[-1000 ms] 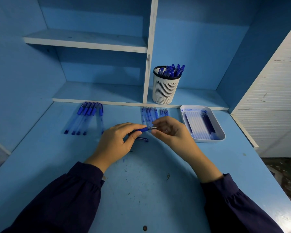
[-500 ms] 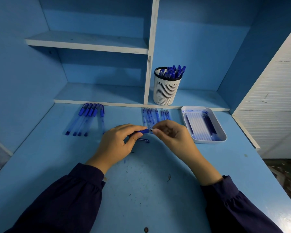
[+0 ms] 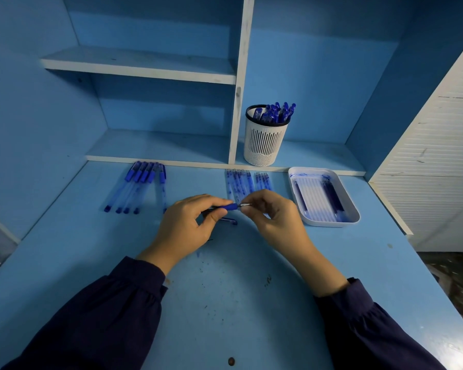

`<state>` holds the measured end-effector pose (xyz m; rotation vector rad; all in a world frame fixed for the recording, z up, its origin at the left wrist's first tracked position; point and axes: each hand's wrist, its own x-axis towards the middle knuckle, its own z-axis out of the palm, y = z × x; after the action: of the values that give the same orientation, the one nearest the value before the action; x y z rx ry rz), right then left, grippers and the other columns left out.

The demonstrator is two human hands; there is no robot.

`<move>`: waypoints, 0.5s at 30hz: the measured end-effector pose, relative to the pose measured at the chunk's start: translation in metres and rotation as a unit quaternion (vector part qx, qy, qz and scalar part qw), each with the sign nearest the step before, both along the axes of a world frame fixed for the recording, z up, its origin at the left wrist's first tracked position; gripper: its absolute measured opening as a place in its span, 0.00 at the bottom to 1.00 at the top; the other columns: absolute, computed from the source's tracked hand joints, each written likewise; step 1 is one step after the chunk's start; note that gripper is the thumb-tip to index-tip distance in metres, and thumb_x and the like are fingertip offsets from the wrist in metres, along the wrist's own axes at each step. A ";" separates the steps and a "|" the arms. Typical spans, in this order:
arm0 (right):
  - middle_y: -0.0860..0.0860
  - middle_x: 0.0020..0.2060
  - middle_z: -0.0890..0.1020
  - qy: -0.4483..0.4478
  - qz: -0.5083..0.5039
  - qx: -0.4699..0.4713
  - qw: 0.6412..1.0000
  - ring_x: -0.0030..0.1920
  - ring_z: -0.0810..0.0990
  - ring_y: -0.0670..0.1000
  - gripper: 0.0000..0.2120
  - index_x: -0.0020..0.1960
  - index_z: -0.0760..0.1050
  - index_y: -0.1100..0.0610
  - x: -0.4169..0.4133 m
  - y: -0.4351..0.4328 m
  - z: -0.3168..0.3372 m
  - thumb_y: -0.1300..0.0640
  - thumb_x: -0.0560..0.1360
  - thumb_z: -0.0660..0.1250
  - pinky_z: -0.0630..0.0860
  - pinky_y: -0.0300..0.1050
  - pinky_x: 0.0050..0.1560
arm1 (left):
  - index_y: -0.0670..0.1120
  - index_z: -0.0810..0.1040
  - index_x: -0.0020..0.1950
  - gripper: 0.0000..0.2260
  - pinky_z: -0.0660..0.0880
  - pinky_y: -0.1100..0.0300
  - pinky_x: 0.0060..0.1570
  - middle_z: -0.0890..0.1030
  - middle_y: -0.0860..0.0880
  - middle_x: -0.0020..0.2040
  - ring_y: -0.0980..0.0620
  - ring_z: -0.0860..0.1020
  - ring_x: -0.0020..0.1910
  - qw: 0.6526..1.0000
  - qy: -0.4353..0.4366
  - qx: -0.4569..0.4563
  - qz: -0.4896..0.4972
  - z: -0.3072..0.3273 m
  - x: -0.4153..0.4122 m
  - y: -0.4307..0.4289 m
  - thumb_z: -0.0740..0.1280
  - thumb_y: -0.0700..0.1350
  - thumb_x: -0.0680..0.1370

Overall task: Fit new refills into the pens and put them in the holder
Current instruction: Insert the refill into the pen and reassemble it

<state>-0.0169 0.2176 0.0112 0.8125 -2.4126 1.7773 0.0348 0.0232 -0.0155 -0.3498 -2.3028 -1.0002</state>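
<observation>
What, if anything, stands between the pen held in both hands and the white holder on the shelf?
Nothing visible blocks it. Only refills lie flat on the desk between the pen and the holder, easily passed over. Pens already in the holder lean right, leaving room at its left.

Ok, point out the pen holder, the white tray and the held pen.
pen holder (image 3: 262, 145), head view, slotted white wall.
white tray (image 3: 332, 222), head view, near wall.
held pen (image 3: 229, 207), head view, blue grip.

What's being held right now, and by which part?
One pen: the left hand grips its barrel behind the blue grip, and the right hand pinches the metal tip end.
</observation>
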 end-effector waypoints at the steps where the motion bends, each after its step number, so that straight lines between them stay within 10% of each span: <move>1: 0.48 0.38 0.83 -0.023 0.000 -0.010 1.000 0.40 0.80 0.48 0.03 0.46 0.80 0.56 0.000 -0.001 0.000 0.60 0.74 0.72 0.75 0.38 0.44 | 0.50 0.84 0.57 0.08 0.78 0.66 0.48 0.83 0.62 0.50 0.61 0.81 0.48 1.000 -0.009 0.008 0.004 -0.001 0.000 0.000 0.70 0.47 0.78; 15: 0.52 0.46 0.82 0.168 0.074 0.166 0.969 0.45 0.79 0.47 0.09 0.52 0.81 0.59 -0.002 -0.008 -0.019 0.66 0.73 0.69 0.73 0.34 0.50 | 0.51 0.83 0.58 0.08 0.78 0.64 0.49 0.82 0.63 0.53 0.61 0.80 0.52 0.996 -0.021 0.030 0.086 0.000 0.000 -0.009 0.69 0.46 0.80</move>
<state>-0.0192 0.2097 -0.0080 1.2382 -2.4954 1.1572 0.0345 0.0139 -0.0156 -0.1049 -2.2900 -0.9968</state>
